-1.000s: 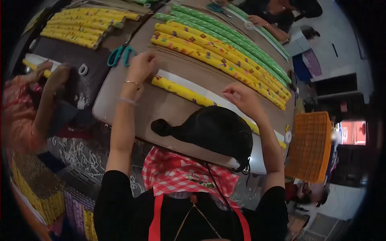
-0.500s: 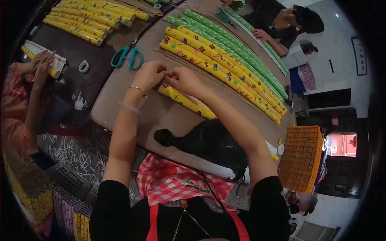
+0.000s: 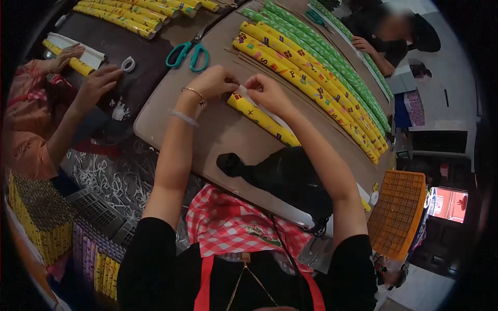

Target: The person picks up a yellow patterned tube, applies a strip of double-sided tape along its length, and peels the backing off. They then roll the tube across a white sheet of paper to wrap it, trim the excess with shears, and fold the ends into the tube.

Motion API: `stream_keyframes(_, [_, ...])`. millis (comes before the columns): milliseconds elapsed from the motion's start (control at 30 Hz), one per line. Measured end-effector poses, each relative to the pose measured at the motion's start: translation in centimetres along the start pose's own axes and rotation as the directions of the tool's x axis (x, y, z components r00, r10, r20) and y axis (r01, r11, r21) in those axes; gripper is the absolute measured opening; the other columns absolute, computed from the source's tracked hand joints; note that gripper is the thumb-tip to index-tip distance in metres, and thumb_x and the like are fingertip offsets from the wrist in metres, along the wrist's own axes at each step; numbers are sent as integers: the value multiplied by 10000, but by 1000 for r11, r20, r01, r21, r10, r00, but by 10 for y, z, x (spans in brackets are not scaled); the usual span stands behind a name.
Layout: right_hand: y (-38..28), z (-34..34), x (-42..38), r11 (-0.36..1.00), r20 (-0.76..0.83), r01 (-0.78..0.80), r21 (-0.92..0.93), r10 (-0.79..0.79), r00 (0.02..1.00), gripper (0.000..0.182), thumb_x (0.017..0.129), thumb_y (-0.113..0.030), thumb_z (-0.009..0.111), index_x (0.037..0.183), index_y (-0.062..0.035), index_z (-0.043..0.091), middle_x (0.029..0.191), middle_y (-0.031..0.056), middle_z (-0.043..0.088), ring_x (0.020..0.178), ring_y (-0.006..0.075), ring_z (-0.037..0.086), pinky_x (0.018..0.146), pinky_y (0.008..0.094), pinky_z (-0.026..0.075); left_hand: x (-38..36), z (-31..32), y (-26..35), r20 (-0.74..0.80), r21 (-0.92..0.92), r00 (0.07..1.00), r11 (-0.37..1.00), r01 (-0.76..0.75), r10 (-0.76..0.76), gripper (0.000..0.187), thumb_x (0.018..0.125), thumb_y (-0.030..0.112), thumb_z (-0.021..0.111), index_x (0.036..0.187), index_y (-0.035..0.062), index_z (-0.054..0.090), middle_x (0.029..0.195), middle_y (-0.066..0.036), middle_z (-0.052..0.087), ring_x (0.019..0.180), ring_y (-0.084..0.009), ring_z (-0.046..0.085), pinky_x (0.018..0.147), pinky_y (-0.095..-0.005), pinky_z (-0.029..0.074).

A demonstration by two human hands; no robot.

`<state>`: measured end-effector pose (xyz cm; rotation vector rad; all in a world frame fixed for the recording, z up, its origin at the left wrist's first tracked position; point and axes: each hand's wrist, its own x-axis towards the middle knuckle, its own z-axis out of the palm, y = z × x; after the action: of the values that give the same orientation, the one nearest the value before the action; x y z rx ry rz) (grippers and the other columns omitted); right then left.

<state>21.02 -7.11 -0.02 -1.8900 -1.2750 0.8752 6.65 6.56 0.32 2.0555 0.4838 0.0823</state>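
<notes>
A yellow patterned roll of wrapping paper (image 3: 262, 123) lies slantwise on the brown table in front of me, a white edge showing along its upper side. At its far left end, my left hand (image 3: 213, 83) is closed in a pinch with the fingertips right at the corner. My right hand (image 3: 268, 94) pinches the white edge of the paper just beside it. A black hand tool with a cord (image 3: 280, 176) lies under my right forearm, its narrow nozzle pointing left. Teal-handled scissors (image 3: 188, 56) rest beyond my left hand.
Finished yellow rolls (image 3: 311, 88) and green rolls (image 3: 332, 70) lie across the far side of the table (image 3: 171, 122). On the left, a co-worker's hands (image 3: 98, 85) are near another yellow roll and a white tape ring (image 3: 128, 64). An orange crate (image 3: 397, 212) stands right.
My hands have come down onto the roll's end, with the white paper edge now between my fingers. The co-worker's one hand has moved off their roll toward the tape ring. The view has shifted.
</notes>
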Motion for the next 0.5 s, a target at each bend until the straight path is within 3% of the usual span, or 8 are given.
stream_keyframes(167, [2,4,-3,1000,-15,-22,21,23,1000,143,793,-59,574,929,-14,571,803,29,581,716,110,543,649,249,454,-1,-1,3,10,21,1000,1000,22,-22,219,747,178,640,892,18,674,768,-147,656,654,-248,623,626,-332,489])
stream_keyframes(233, [-5,8,-9,979,-143,97,-180,-124,982,115,787,-57,566,894,-20,580,781,48,590,703,128,550,657,258,457,0,0,-3,5,36,999,999,40,-40,219,744,179,642,889,18,675,780,-149,657,686,-256,627,646,-336,490])
stream_keyframes(300, [-9,8,-10,977,-145,108,-184,-136,980,113,785,-57,564,890,-21,581,783,57,591,707,133,555,661,264,459,3,2,-12,-20,30,989,989,-148,148,220,735,177,646,884,18,676,790,-153,656,705,-262,626,670,-337,486])
stream_keyframes(500, [-8,7,-10,983,-145,84,-165,-108,983,106,783,-57,559,879,-16,581,785,82,594,723,156,575,663,284,465,1,-1,-9,12,64,996,994,-90,90,213,723,176,651,873,27,680,788,-154,652,717,-272,626,678,-341,485])
